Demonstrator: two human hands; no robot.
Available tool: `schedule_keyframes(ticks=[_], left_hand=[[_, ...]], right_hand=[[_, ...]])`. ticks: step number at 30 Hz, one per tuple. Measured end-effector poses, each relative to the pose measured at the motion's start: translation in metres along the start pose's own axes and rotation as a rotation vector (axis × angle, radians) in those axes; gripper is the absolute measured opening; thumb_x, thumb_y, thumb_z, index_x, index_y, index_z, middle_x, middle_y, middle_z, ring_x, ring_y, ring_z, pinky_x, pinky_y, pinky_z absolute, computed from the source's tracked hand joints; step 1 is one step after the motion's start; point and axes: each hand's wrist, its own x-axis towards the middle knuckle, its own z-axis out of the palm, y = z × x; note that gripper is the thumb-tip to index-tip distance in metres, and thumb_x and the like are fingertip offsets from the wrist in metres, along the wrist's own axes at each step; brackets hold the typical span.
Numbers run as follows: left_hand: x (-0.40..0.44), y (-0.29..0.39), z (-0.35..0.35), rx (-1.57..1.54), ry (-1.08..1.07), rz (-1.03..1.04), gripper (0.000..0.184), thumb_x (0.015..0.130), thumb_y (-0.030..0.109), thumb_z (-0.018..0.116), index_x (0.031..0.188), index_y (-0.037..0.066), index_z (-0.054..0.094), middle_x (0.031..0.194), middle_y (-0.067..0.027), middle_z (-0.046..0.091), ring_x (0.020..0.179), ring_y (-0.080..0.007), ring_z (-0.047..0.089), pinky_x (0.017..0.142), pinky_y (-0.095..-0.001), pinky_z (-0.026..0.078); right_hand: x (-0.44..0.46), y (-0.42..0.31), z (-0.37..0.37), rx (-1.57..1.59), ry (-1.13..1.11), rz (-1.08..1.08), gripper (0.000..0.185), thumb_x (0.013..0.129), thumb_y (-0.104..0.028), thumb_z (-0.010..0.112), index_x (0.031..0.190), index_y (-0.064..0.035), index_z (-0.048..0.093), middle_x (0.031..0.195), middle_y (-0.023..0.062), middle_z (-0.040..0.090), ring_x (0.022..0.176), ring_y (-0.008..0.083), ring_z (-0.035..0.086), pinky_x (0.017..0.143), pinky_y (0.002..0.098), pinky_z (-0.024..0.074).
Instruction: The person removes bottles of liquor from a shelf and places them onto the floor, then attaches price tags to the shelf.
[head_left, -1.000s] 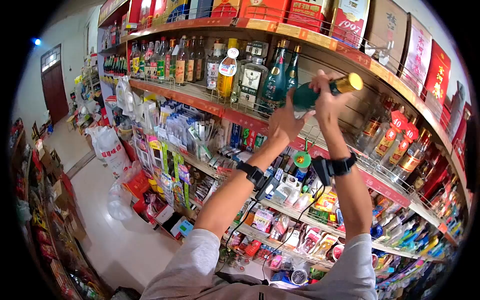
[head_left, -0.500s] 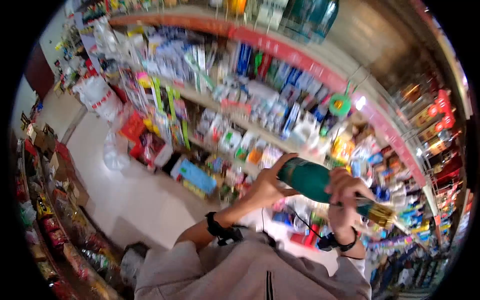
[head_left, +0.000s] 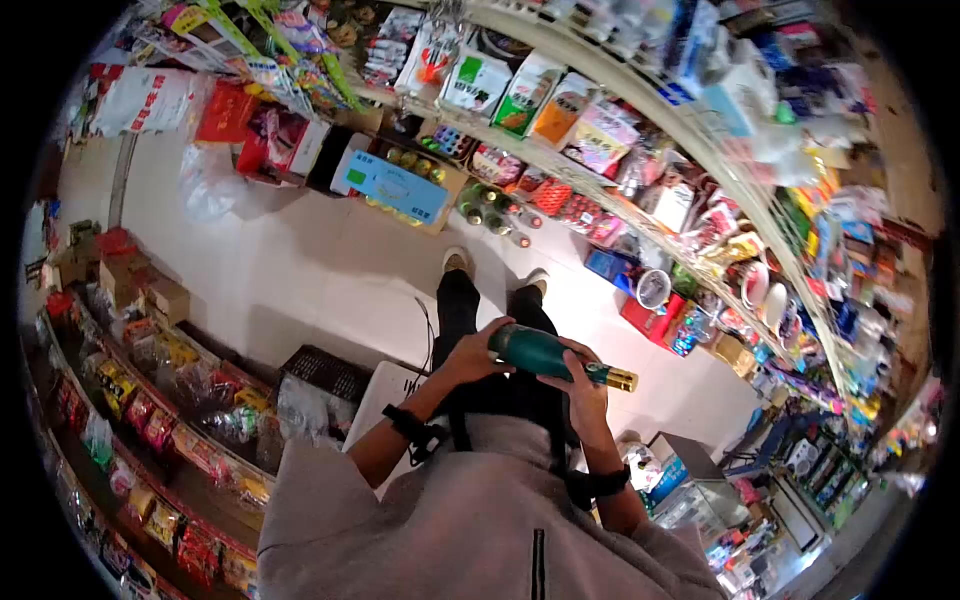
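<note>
A dark green bottle point(head_left: 535, 352) with a gold cap point(head_left: 622, 380) lies almost level in front of my body, its cap end to the right. My left hand point(head_left: 474, 353) is closed round the bottle's base. Nearer the neck, my right hand point(head_left: 580, 374) is wrapped round it, fingers over the top side. Any label is hidden or too small to read. Below the bottle are my dark trousers and shoes on the pale floor point(head_left: 290, 262).
Shelves of packaged goods point(head_left: 535, 95) curve across the top and right. A blue box point(head_left: 395, 187) and several bottles point(head_left: 490, 207) stand along the lower shelf edge. Racks of snacks point(head_left: 165, 430) fill the left. A black crate point(head_left: 325, 372) is beside my left arm.
The view has tilted down, so the floor and my feet now show. Both hands have brought the bottle lower and closer to my body, away from the shelves.
</note>
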Motion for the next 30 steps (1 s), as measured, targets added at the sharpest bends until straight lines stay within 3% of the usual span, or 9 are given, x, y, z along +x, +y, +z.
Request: schedule_keyframes(ticks=[5,8,11,12,14,17,22,24,30], left_hand=[[0.093,-0.109,0.061,-0.099,-0.078,0.031,0.102,0.069,0.024,0.092,0.151,0.025,0.031,0.131,-0.0175,0.063,0.118,-0.0399,0.063,0.097,-0.0470,0.052],[0.164,-0.195,0.116,-0.282,0.053,0.039,0.088,0.080,0.003,0.074,0.153,0.021,0.028,0.109,-0.0112,0.063,0.086,-0.0231,0.065,0.075,-0.0345,0.054],[0.227,-0.219,0.158,-0.657,0.126,-0.550,0.078,0.084,0.002,0.063,0.149,0.018,0.023,0.079,-0.0042,0.057,0.055,-0.0119,0.049,0.045,-0.0274,0.040],[0.257,-0.287,0.201,-0.397,0.288,-0.050,0.073,0.085,0.005,0.064,0.146,0.018,0.026,0.075,-0.0029,0.056,0.050,-0.0112,0.046,0.041,-0.0276,0.037],[0.314,-0.391,0.266,-0.697,0.176,-0.510,0.054,0.094,0.020,0.062,0.139,0.017,0.032,0.067,-0.0003,0.055,0.041,-0.0100,0.043,0.033,-0.0278,0.031],[0.364,-0.312,0.257,-1.088,0.254,-0.571,0.038,0.102,0.046,0.045,0.125,0.016,0.054,0.078,-0.0019,0.057,0.049,-0.0147,0.049,0.040,-0.0287,0.031],[0.437,-0.327,0.253,-0.982,0.306,-0.571,0.053,0.101,0.029,0.057,0.148,0.012,0.042,0.103,-0.0063,0.063,0.073,-0.0138,0.064,0.046,-0.0290,0.037],[0.467,-0.346,0.266,-0.577,0.369,-0.203,0.052,0.101,0.025,0.056,0.149,0.012,0.042,0.106,-0.0042,0.064,0.077,-0.0110,0.056,0.057,-0.0267,0.041],[0.530,-0.395,0.258,-0.820,0.270,-0.305,0.056,0.105,0.029,0.045,0.157,0.013,0.033,0.118,-0.0066,0.064,0.090,-0.0139,0.062,0.055,-0.0271,0.045]], right_hand=[[0.089,0.073,-0.071,-0.057,0.107,-0.014,0.030,0.101,-0.016,0.059,0.125,0.0012,0.060,0.125,0.0171,0.060,0.108,0.0300,0.065,0.080,0.0460,0.0647],[0.152,0.113,-0.108,-0.072,0.141,-0.066,0.029,0.099,-0.012,0.061,0.124,0.0029,0.061,0.127,0.0177,0.060,0.111,0.0304,0.064,0.084,0.0465,0.0641],[0.211,0.158,-0.146,-0.202,0.177,-0.187,0.025,0.096,-0.007,0.065,0.119,0.0021,0.066,0.139,0.0196,0.055,0.118,0.0300,0.061,0.084,0.0417,0.0640],[0.237,0.182,-0.165,-0.300,0.198,-0.267,0.025,0.094,-0.006,0.067,0.118,0.0007,0.068,0.137,0.0206,0.058,0.120,0.0307,0.061,0.092,0.0407,0.0582],[0.287,0.216,-0.195,-0.450,0.264,-0.344,0.024,0.090,-0.003,0.069,0.114,-0.0013,0.071,0.132,0.0218,0.063,0.122,0.0304,0.060,0.105,0.0380,0.0455],[0.360,0.254,-0.230,-0.519,0.296,-0.430,0.024,0.091,-0.002,0.068,0.115,-0.0006,0.070,0.133,0.0209,0.063,0.122,0.0283,0.061,0.104,0.0370,0.0467],[0.481,0.304,-0.265,-0.495,0.300,-0.455,0.024,0.091,-0.001,0.069,0.116,-0.0014,0.070,0.136,0.0195,0.061,0.122,0.0272,0.060,0.104,0.0354,0.0474],[0.524,0.321,-0.274,-0.524,0.276,-0.527,0.024,0.093,-0.006,0.069,0.117,-0.0013,0.070,0.138,0.0175,0.060,0.124,0.0248,0.058,0.102,0.0324,0.0480],[0.617,0.362,-0.278,-0.461,0.190,-0.533,0.028,0.088,-0.001,0.072,0.115,-0.0006,0.069,0.136,0.0214,0.061,0.126,0.0295,0.058,0.107,0.0381,0.0448]])
